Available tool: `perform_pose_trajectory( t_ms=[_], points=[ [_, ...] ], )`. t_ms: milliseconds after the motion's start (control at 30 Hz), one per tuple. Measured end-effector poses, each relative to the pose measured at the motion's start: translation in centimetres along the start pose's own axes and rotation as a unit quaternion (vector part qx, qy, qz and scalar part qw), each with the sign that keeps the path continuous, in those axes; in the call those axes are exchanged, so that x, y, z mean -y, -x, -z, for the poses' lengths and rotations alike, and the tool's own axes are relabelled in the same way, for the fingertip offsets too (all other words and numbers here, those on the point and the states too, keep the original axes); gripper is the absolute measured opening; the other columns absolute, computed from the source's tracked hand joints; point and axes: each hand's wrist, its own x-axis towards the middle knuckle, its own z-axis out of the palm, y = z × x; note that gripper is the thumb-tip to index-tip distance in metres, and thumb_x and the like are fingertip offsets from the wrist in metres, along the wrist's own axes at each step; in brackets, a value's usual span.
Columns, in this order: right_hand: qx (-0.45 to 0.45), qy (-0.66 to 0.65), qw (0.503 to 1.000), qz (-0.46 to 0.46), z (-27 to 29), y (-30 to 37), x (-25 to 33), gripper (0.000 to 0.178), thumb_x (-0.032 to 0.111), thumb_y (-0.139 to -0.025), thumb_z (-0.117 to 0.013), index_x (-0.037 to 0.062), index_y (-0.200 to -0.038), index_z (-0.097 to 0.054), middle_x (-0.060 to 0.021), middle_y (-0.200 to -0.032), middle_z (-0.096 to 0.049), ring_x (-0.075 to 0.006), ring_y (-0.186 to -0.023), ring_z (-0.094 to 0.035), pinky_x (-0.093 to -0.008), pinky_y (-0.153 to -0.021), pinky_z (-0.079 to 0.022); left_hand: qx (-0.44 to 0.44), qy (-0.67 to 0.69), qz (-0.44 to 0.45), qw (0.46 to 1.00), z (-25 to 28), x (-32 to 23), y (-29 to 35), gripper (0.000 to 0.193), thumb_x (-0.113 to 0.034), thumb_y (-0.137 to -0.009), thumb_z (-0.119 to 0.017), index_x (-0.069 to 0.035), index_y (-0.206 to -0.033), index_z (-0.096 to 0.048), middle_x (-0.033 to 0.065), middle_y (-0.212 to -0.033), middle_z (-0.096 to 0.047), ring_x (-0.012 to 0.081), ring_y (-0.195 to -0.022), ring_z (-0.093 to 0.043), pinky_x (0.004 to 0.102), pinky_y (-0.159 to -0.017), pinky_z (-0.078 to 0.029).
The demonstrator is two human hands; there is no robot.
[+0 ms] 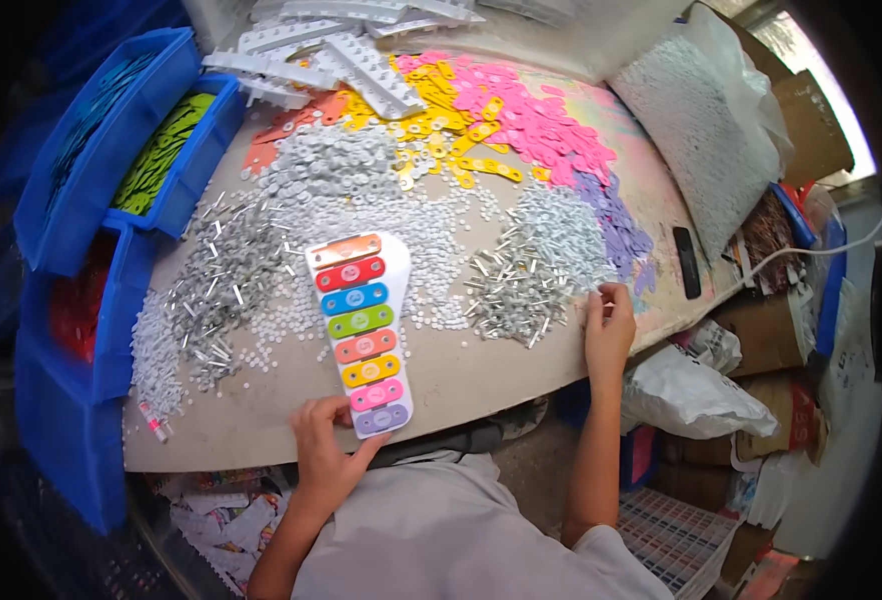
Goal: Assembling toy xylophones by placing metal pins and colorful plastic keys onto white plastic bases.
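Left hand (pixel 328 450) grips the near end of the toy xylophone (pixel 360 330); its long axis runs away from the body across the tabletop (pixel 481 375). Right hand (pixel 609 325), fingers curled, rests at the edge of the metal pin heap (pixel 531 275), right of the toy. Whether it pinches a pin: cannot tell. Fingertips too small.
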Motion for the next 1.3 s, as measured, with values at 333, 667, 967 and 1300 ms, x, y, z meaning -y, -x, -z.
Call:
perform_pose_trajectory(
  t_ms=[333,667,967,1300],
  points=[
    [-0.058,0.071,0.994,0.066,-2.0,-0.3,-2.6,0.02,0.017,-0.105,-0.062,-0.0005,-0.116,-0.066,-0.0122,-0.108,-0.069,-0.0261,-0.097,-0.065,-0.0361,-0.086,-0.052,-0.058,0.003,-0.028,0.998,-0.8,0.4,-0.9,0.06,-0.025,-0.082,-0.088,-0.008,-0.129,-0.055,0.006,-0.103,-0.062,0.0273,-0.097,-0.059,0.0474,-0.095,-0.04],
    [-0.118,-0.037,0.987,0.107,-1.9,1.5,-1.5,0.024,0.008,-0.112,-0.05,-0.0031,-0.129,-0.063,-0.0131,-0.119,-0.067,-0.0241,-0.11,-0.065,-0.035,-0.097,-0.052,-0.295,-0.155,0.052,0.941,10.6,5.4,-1.0,0.005,-0.005,-0.091,-0.074,-0.003,-0.095,-0.071,0.0127,-0.091,-0.069,0.0341,-0.09,-0.064,0.0464,-0.083,-0.049],
    [-0.124,-0.179,0.973,0.076,-2.8,2.7,2.7,0.015,0.013,-0.112,-0.056,0.0,-0.118,-0.061,-0.0056,-0.102,-0.063,-0.0151,-0.09,-0.061,-0.0296,-0.083,-0.052,-0.211,-0.306,0.064,0.926,15.8,9.5,-1.3,0.017,-0.001,-0.087,-0.072,-0.005,-0.103,-0.077,0.0086,-0.103,-0.065,0.0314,-0.103,-0.061,0.0422,-0.093,-0.045],
    [0.32,-0.334,0.881,0.102,-8.2,0.2,19.0,0.008,0.006,-0.104,-0.062,0.0007,-0.11,-0.064,-0.0026,-0.095,-0.065,-0.0081,-0.084,-0.06,-0.0243,-0.075,-0.049,-0.118,-0.364,0.051,0.922,16.9,8.9,-2.7,0.011,-0.003,-0.088,-0.069,-0.004,-0.099,-0.071,0.0105,-0.109,-0.063,0.0327,-0.11,-0.058,0.0453,-0.098,-0.043]
  ],
)
